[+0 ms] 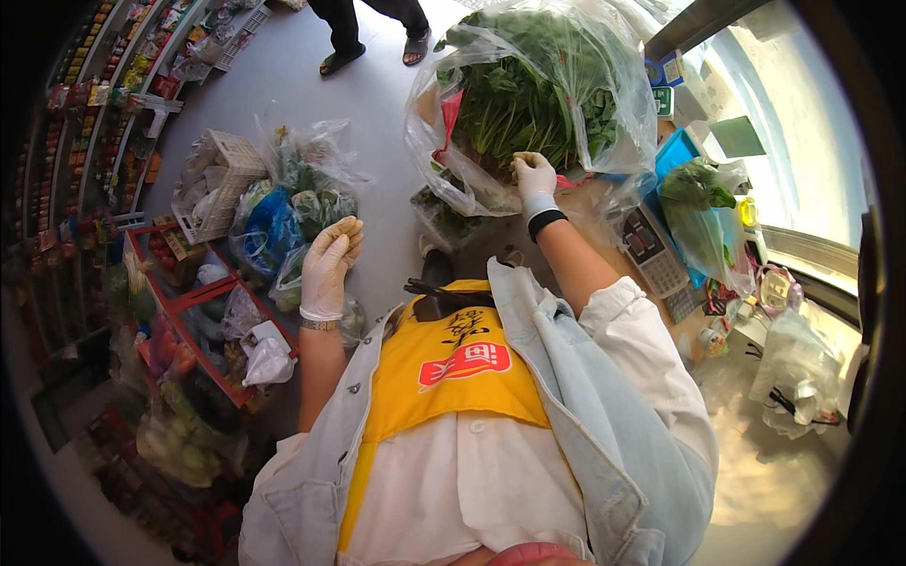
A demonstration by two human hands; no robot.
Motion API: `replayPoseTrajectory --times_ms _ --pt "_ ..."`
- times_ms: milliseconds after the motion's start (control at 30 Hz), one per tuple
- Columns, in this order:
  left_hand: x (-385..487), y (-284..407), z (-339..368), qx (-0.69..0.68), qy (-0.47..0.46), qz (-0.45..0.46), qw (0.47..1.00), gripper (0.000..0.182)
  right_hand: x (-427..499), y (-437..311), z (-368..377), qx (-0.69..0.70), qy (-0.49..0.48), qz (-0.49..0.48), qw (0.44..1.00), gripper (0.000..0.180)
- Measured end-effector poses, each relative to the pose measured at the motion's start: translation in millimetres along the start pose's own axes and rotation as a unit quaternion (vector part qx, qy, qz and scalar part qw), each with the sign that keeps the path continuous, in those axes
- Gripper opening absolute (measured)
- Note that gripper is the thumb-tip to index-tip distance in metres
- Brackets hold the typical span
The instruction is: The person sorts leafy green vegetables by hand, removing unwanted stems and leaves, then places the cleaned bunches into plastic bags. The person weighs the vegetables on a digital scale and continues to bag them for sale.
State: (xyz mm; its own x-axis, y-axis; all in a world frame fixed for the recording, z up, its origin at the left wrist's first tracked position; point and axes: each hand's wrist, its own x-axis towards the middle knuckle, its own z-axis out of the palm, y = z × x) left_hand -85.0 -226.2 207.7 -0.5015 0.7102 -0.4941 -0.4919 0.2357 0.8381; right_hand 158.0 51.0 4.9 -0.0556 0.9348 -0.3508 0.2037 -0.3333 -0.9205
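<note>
My left hand point(331, 267), in a pale thin glove, is raised at the left with its fingers drawn together. Nothing shows in it. My right hand point(536, 181), gloved the same way, is at the near edge of a large clear plastic bag point(433, 134) of leafy greens point(524, 120). Its fingers are bent inward, close to the stems. Whether they pinch a stem or a bit of leaf is too small to tell. A red strip point(450, 117) shows at the bag's left side. A smaller clear bag of greens point(453, 212) lies just below the large one.
Bagged vegetables point(311, 191) and a white plastic crate point(230, 184) stand at left, near a red-framed bin point(195, 301). A weighing scale point(655, 255) and bagged leaves point(697, 201) are at right. Another person's feet point(416, 48) are at the top. Stocked shelves point(85, 120) line the left.
</note>
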Motion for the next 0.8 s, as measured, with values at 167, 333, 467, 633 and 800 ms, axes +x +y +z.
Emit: replayPoseTrajectory --times_ms 167,333,467,633,800 --pt "16 5 -22 -0.015 0.001 -0.006 1.0 0.028 13 -50 1 -0.189 0.12 -0.083 0.971 0.035" --pt "52 13 -31 -0.013 -0.057 -0.009 0.998 0.027 16 -70 6 -0.294 0.126 -0.043 0.946 0.031" --pt "82 15 -21 0.044 -0.078 -0.029 0.996 0.027 7 -59 5 -0.237 0.112 -0.085 0.961 0.02" --pt "141 -9 31 0.137 -0.266 -0.008 0.954 0.033 11 -57 -2 -0.44 0.049 -0.231 0.866 0.035" --pt "208 -54 103 0.322 -0.308 0.022 0.895 0.032 24 -64 -9 -0.562 -0.003 -0.352 0.748 0.009"
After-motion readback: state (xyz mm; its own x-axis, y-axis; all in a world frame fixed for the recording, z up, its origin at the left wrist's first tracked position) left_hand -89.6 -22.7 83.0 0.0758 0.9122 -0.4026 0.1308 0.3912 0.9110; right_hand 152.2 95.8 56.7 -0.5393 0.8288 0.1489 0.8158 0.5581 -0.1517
